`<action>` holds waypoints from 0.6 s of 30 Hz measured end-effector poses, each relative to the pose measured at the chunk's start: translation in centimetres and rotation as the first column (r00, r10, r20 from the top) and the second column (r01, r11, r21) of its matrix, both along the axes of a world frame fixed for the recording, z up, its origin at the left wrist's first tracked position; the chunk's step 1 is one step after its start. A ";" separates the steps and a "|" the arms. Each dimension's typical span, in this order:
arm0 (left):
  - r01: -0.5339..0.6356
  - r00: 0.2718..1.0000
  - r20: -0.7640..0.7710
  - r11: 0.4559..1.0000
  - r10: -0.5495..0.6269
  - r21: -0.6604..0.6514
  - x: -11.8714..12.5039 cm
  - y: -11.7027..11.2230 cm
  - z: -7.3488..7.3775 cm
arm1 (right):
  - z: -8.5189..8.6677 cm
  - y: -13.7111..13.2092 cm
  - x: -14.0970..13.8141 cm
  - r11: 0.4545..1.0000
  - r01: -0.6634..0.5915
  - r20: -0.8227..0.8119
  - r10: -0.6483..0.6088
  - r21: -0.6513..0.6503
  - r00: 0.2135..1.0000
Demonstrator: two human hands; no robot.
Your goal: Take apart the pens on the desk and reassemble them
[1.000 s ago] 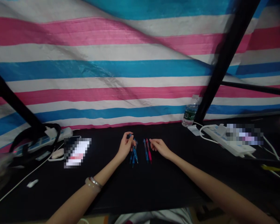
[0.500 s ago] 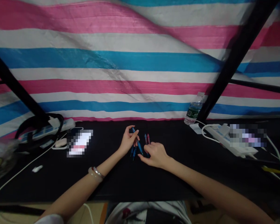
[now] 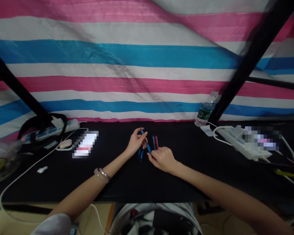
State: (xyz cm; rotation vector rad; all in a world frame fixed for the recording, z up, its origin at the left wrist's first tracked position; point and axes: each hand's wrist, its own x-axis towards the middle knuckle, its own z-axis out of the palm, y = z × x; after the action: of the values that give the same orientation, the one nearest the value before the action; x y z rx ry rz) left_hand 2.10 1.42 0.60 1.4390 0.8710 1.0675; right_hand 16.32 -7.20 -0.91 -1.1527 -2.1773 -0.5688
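A blue pen slants between my two hands above the black table. My left hand pinches its upper end between thumb and fingers. Closed around its lower end is my right hand, with the tip hidden by the fingers. Under my left hand lie more blue pens, partly covered by it. Just beyond my right hand, a light blue pen and a pink pen lie side by side, their near ends hidden behind the knuckles.
On the left are a lit phone, a small white case, a white earbud and a power strip. A water bottle and another power strip with cables stand right. A striped sheet hangs behind.
My right hand has closed onto the lower end of the blue pen, where it was apart before. My left hand keeps its hold. The camera view has tilted slightly.
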 end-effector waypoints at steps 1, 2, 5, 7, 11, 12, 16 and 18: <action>0.008 1.000 -0.014 1.000 -0.008 0.003 0.0 0.0 0.0 | -0.1 0.0 0.0 1.000 0.003 -0.010 -0.003 0.007 1.000; 0.017 0.999 -0.031 1.000 -0.016 0.015 0.0 0.0 -0.1 | -0.1 0.1 0.0 1.000 0.012 -0.024 -0.011 0.011 1.000; 0.050 0.991 -0.134 0.989 -0.031 0.143 -0.2 -0.2 -0.2 | 0.0 0.2 0.2 0.997 0.070 -0.069 -0.071 -0.016 0.995; 0.104 0.966 -0.255 0.951 -0.027 0.292 -0.4 -0.4 -0.2 | 0.1 0.3 0.4 0.991 0.116 -0.085 -0.122 -0.069 0.989; 0.317 0.838 -0.545 0.781 0.035 0.537 -0.7 -0.7 -0.1 | 0.2 0.4 0.8 0.971 0.145 -0.088 -0.164 -0.192 0.983; 0.369 0.794 -0.604 0.740 0.064 0.563 -0.8 -0.7 -0.1 | 0.2 0.4 0.8 0.967 0.138 -0.086 -0.160 -0.214 0.983; 0.460 0.685 -0.712 0.664 0.158 0.590 -0.8 -0.5 -0.3 | 0.0 0.5 0.9 0.959 0.102 -0.071 -0.125 -0.266 0.990; 0.483 0.658 -0.731 0.643 0.182 0.595 -0.9 -0.4 -0.3 | 0.2 0.5 1.0 0.952 0.091 -0.073 -0.118 -0.293 0.990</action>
State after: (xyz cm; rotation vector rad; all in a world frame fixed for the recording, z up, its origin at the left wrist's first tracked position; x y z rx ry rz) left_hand 1.24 0.99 0.35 2.7779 0.8206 0.6611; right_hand 17.34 -6.74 -0.69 -1.4253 -2.1804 -0.2383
